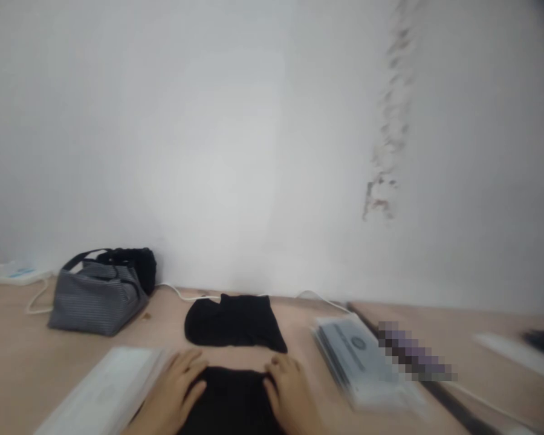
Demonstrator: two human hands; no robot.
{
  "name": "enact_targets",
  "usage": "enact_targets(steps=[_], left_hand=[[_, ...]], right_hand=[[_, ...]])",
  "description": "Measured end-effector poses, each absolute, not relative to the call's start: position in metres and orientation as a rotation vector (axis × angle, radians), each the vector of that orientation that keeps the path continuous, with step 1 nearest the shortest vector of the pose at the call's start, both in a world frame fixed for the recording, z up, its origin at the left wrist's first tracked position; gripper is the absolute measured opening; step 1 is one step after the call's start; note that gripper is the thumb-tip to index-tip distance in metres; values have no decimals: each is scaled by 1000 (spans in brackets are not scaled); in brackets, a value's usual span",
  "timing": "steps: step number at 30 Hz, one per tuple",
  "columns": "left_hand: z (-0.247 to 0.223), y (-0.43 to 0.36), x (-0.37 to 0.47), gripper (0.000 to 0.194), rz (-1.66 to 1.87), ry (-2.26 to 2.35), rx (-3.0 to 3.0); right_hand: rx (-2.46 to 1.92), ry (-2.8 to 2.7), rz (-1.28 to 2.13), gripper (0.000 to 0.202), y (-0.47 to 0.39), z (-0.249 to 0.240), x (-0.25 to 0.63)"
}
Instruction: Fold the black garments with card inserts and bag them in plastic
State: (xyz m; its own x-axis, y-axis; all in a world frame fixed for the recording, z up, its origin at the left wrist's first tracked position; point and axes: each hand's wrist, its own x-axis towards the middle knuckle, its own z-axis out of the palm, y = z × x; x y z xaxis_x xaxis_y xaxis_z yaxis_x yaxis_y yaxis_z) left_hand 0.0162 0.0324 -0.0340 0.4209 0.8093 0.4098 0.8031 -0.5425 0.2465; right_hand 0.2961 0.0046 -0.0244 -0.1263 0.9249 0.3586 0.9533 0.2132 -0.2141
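A piece of black fabric (233, 402) lies at the table's front edge, running out of the bottom of the view. My left hand (179, 383) rests at its left edge, fingers stretched forward and thumb apart, lying on the cloth. At the opposite edge is my right hand (290, 383), its fingers slightly bent and its thumb touching the fabric. Neither hand visibly grips it. Just beyond lies a second black fabric piece (236, 320), flat, with one rounded end.
Left of my hands is a stack of clear plastic packets (104, 386); at right, packaged flat bags (353, 356) with print. A grey striped bag (95, 299) stands near the wall (208, 151). A white cable (185, 297) runs along the back. A pixelated item (412, 353) lies right.
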Motion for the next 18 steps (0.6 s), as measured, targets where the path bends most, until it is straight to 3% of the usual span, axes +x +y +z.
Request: enact_targets(steps=[4, 7, 13, 16, 18], left_hand=[[-39, 17, 19, 49, 384, 1347, 2676], [-41, 11, 20, 51, 288, 1371, 2647], [-44, 10, 4, 52, 505, 1453, 2583], [-43, 9, -20, 59, 663, 1284, 2680], [-43, 7, -36, 47, 700, 1069, 2821]], right_hand=[[-1601, -2412, 126, 59, 1, -39, 268], [-1622, -2477, 215, 64, 3, -50, 263], [-1645, -2436, 211, 64, 3, -49, 266], [-1572, -2411, 182, 58, -1, -39, 256], [-1464, -2416, 209, 58, -1, -37, 244]])
